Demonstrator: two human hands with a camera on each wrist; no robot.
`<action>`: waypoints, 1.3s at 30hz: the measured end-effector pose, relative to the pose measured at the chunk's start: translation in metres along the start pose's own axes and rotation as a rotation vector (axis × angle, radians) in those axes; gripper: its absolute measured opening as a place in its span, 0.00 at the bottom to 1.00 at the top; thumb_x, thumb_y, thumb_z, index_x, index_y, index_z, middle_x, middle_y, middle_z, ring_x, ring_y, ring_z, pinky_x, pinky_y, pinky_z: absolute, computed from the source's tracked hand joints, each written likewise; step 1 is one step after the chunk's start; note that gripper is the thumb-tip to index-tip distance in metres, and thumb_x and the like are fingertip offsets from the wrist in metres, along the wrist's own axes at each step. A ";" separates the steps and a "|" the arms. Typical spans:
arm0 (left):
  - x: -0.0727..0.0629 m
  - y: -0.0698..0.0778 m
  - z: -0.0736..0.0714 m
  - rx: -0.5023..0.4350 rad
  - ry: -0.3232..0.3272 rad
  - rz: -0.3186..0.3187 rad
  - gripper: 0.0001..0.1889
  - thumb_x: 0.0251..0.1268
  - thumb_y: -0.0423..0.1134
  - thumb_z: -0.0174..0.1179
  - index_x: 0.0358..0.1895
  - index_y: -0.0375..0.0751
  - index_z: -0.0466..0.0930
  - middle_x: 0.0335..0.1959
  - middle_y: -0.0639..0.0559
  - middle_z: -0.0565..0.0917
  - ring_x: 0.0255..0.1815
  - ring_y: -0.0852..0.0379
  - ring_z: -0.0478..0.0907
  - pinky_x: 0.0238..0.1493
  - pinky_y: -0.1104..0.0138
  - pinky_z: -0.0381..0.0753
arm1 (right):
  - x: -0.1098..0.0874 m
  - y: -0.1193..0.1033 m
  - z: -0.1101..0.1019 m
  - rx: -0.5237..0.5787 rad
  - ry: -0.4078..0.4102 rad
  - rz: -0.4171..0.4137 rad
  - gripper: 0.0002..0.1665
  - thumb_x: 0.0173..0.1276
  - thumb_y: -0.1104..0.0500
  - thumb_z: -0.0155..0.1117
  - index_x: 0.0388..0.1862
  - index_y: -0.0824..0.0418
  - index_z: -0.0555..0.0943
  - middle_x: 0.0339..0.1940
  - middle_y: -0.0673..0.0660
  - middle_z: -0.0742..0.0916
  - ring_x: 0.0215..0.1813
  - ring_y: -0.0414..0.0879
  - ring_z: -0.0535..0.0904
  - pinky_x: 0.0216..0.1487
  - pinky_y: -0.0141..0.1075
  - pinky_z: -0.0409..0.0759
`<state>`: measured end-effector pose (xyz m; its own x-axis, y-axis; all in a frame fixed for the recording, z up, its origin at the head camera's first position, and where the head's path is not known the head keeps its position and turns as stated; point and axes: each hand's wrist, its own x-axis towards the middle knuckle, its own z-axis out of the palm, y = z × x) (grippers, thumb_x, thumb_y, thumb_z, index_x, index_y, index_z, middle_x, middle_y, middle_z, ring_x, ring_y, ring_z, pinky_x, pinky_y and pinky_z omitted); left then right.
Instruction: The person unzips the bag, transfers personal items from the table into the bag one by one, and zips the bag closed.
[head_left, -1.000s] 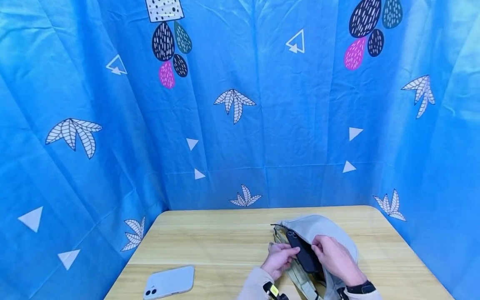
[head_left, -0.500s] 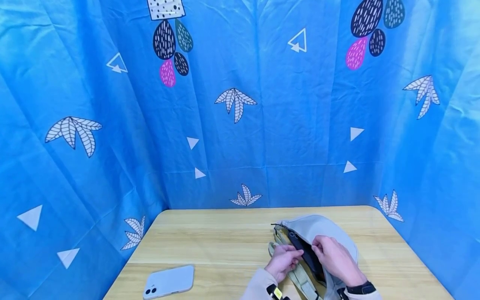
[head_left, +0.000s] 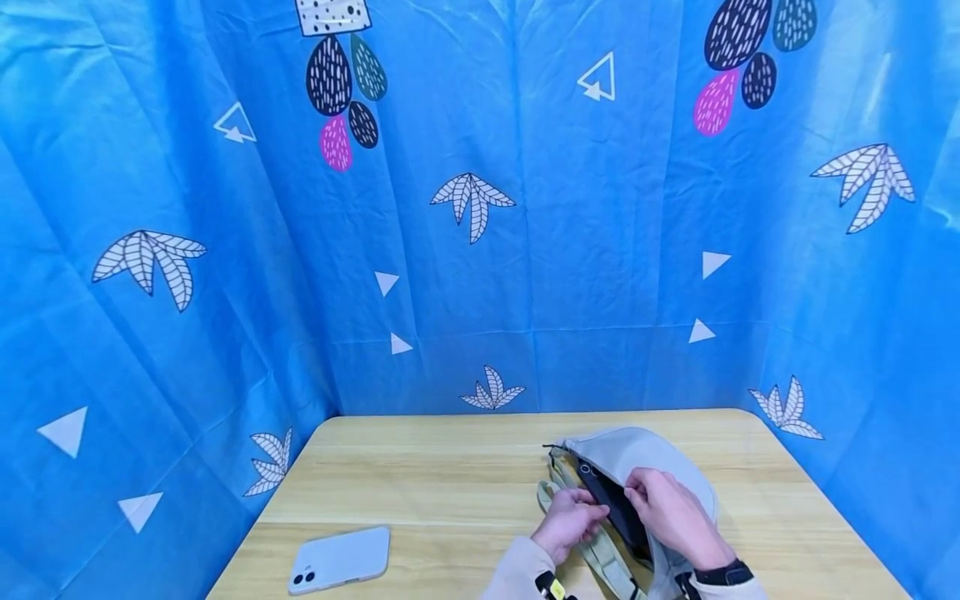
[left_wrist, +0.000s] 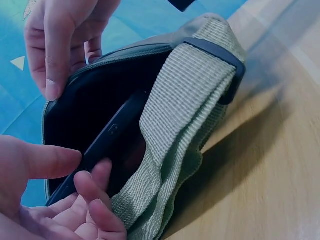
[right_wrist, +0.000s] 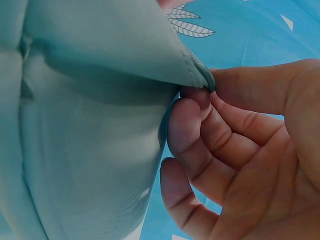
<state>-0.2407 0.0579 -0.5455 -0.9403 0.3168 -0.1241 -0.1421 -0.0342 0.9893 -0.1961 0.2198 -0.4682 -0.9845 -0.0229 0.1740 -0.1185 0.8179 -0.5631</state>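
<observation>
On the right part of the table lies a grey waist bag (head_left: 660,454) with its zipped mouth spread apart. A black phone (left_wrist: 111,127) slants inside the mouth, its lower end partly hidden by fingers. My left hand (head_left: 566,523) pinches the phone's near edge between thumb and fingers. With thumb and fingertips, my right hand (head_left: 671,515) grips the zippered rim (right_wrist: 202,70) of the bag and holds it away from the opening. A pale green webbing strap (left_wrist: 187,85) with a black buckle (left_wrist: 239,75) hangs along the mouth, beside the left hand.
A light-coloured phone (head_left: 341,558) lies back up at the table's front left, apart from the bag. The wooden table (head_left: 435,475) is enclosed by a patterned blue cloth (head_left: 600,208) behind and at both sides.
The black phone has sunk deeper into the bag and tipped more onto its edge. My left hand has moved slightly right with it, while the right hand keeps its grip on the rim.
</observation>
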 end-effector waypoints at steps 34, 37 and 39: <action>0.003 0.009 0.016 0.071 0.055 -0.005 0.10 0.64 0.32 0.70 0.43 0.37 0.78 0.30 0.42 0.92 0.18 0.65 0.68 0.20 0.74 0.63 | -0.001 0.000 -0.001 -0.038 0.038 -0.038 0.08 0.68 0.65 0.66 0.29 0.55 0.82 0.23 0.45 0.82 0.27 0.39 0.73 0.29 0.34 0.71; 0.004 0.009 0.017 0.075 0.058 -0.005 0.10 0.64 0.32 0.70 0.43 0.37 0.78 0.30 0.42 0.92 0.17 0.66 0.68 0.20 0.74 0.64 | -0.001 0.000 -0.001 -0.034 0.033 -0.035 0.08 0.68 0.66 0.66 0.30 0.55 0.82 0.23 0.46 0.82 0.27 0.39 0.73 0.29 0.33 0.71; 0.005 0.007 0.018 0.070 0.064 -0.011 0.10 0.63 0.32 0.70 0.42 0.38 0.78 0.30 0.42 0.92 0.18 0.66 0.68 0.20 0.74 0.64 | -0.001 0.000 -0.001 -0.031 0.027 -0.033 0.08 0.69 0.66 0.66 0.30 0.55 0.82 0.24 0.46 0.82 0.27 0.39 0.73 0.29 0.33 0.71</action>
<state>-0.2405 0.0761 -0.5378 -0.9571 0.2552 -0.1373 -0.1324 0.0362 0.9905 -0.1945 0.2201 -0.4672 -0.9762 -0.0346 0.2142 -0.1462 0.8341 -0.5318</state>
